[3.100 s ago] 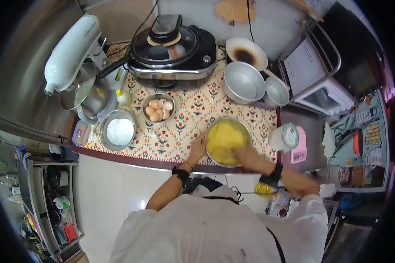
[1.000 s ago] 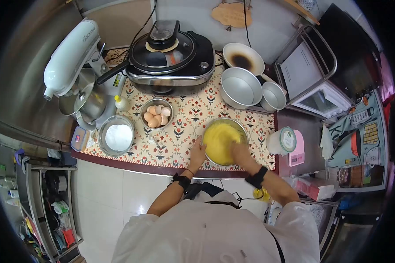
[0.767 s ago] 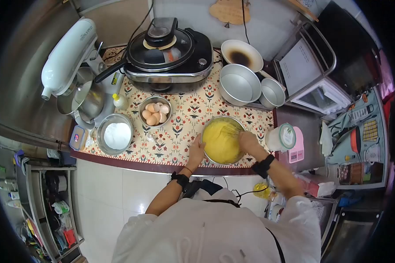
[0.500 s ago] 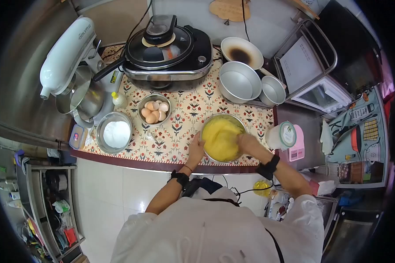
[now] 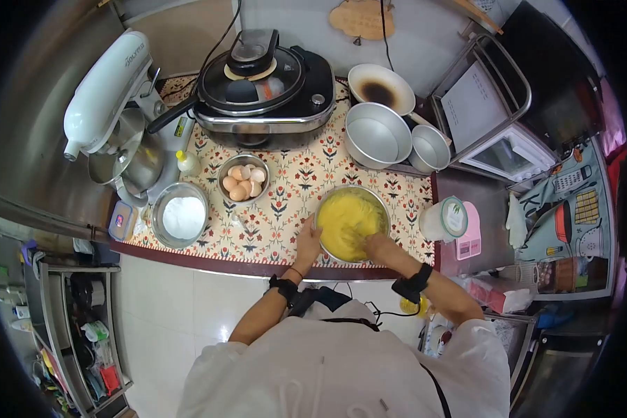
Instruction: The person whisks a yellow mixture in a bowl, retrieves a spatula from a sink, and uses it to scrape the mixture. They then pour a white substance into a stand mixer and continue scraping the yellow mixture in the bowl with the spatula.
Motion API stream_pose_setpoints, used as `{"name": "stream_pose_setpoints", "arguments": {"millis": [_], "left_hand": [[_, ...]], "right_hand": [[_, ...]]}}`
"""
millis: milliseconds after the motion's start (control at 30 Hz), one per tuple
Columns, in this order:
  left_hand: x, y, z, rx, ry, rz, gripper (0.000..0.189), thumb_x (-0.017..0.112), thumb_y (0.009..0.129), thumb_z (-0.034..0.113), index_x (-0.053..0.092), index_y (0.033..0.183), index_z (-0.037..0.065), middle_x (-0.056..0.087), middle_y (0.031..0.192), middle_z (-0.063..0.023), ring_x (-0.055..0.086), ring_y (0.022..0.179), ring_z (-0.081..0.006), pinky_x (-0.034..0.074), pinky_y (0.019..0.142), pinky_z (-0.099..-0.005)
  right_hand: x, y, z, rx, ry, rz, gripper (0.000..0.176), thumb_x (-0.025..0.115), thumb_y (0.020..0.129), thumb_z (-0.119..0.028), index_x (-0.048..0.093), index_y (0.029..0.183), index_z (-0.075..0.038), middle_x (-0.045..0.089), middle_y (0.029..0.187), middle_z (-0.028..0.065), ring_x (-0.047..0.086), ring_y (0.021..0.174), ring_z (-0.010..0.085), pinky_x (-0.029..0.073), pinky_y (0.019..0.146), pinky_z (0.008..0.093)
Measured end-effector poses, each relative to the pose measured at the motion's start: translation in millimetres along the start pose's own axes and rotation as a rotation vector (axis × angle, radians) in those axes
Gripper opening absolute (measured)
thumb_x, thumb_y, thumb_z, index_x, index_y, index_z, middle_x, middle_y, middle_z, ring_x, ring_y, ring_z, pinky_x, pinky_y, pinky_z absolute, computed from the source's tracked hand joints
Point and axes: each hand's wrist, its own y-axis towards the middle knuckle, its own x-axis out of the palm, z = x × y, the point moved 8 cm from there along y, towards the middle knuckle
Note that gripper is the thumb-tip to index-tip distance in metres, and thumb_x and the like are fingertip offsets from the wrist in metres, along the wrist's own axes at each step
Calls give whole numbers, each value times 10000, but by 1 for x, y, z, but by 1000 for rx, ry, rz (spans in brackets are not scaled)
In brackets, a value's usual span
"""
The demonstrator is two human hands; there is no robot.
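Observation:
A metal mixing bowl (image 5: 387,209) near the counter's front edge contains a thick yellow mixture (image 5: 345,212). My left hand (image 5: 308,244) grips the bowl's left side, fingers at the rim. Over the lower right of the bowl, my right hand (image 5: 379,248) is closed round what looks like a whisk (image 5: 357,235); its wires are blurred in the mixture and its handle is hidden in my fist. Left of the bowl stand a small bowl of eggshells (image 5: 242,182) and a metal bowl with white powder (image 5: 184,217).
Behind are an electric cooker (image 5: 261,125), round cake tins (image 5: 377,136) and a stained white pan (image 5: 381,90). A stand mixer (image 5: 111,97) stands at left, beside a yellow-capped bottle (image 5: 187,162). On the right, a lidded tub (image 5: 444,219) adjoins a pink scale (image 5: 469,233).
My right hand has swung toward me and slightly left within the bowl, and the yellow mixture has shifted with the stirring. My left hand keeps its hold on the rim.

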Motion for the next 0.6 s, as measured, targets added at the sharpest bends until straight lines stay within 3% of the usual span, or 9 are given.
{"name": "stream_pose_setpoints", "arguments": {"millis": [33, 100, 200, 233, 267, 333, 433, 533, 600], "left_hand": [[0, -7, 1, -89, -82, -28, 470, 489, 833, 63, 342, 1280, 46, 488, 723, -64, 534, 554, -121, 492, 392, -253], [-1, -4, -2, -23, -70, -26, 474, 492, 831, 64, 340, 1280, 43, 492, 722, -66, 541, 571, -125, 498, 393, -260], [6, -1, -13, -1, -101, -3, 469, 491, 828, 61, 346, 1274, 39, 499, 712, -67, 546, 577, -129, 500, 385, -263], [2, 1, -19, -3, -107, 8, 466, 490, 828, 59, 350, 1272, 38, 502, 708, -68, 547, 576, -129, 499, 381, -263], [0, 9, -22, 24, -35, 8, 461, 493, 826, 60, 359, 1267, 37, 502, 698, -68, 547, 574, -131, 495, 391, -265], [-1, 4, -20, 46, 103, 1, 452, 498, 822, 61, 378, 1257, 35, 502, 678, -69, 546, 570, -133, 486, 411, -269], [-4, -4, 3, -35, 148, -14, 447, 528, 810, 71, 410, 1239, 34, 497, 647, -83, 504, 526, -131, 451, 479, -289], [-3, -2, -1, -15, 141, -28, 450, 532, 805, 65, 416, 1240, 48, 475, 653, -59, 476, 506, -121, 452, 434, -264], [-2, -1, -6, -76, 62, -31, 448, 530, 806, 61, 420, 1240, 58, 457, 656, -37, 476, 507, -113, 450, 401, -244]], "right_hand": [[-20, -8, -1, 26, 145, 49, 154, 575, 720, -192, 613, 736, -44, 611, 747, 165, 609, 678, 280, 494, 595, 361], [-62, -8, 22, 93, 426, 159, 161, 586, 706, -199, 616, 752, -48, 613, 716, 163, 610, 678, 290, 493, 595, 371], [-39, -2, 75, 381, 264, 42, 180, 602, 687, -214, 615, 735, -41, 611, 678, 153, 614, 679, 292, 494, 582, 390], [-35, -10, 63, 367, 219, 38, 145, 533, 753, -171, 630, 820, -86, 624, 746, 115, 624, 720, 244, 506, 602, 382], [-21, -14, 47, 333, 219, 47, 149, 519, 762, -165, 638, 779, -76, 631, 773, 118, 625, 742, 250, 508, 616, 374], [-23, -20, 11, 121, 22, -207, 165, 508, 762, -149, 646, 769, -59, 634, 775, 111, 626, 763, 252, 508, 613, 365], [-61, -7, 26, 57, 26, -238, 175, 510, 760, -140, 655, 803, -51, 637, 787, 117, 625, 772, 250, 507, 630, 346], [-95, 3, 48, 307, -10, -50, 170, 528, 747, -119, 659, 823, -40, 634, 767, 133, 628, 727, 256, 507, 627, 339], [-50, 16, 56, 368, -51, -115, 149, 553, 733, -123, 653, 798, -33, 635, 752, 134, 633, 695, 234, 504, 581, 326]]}}
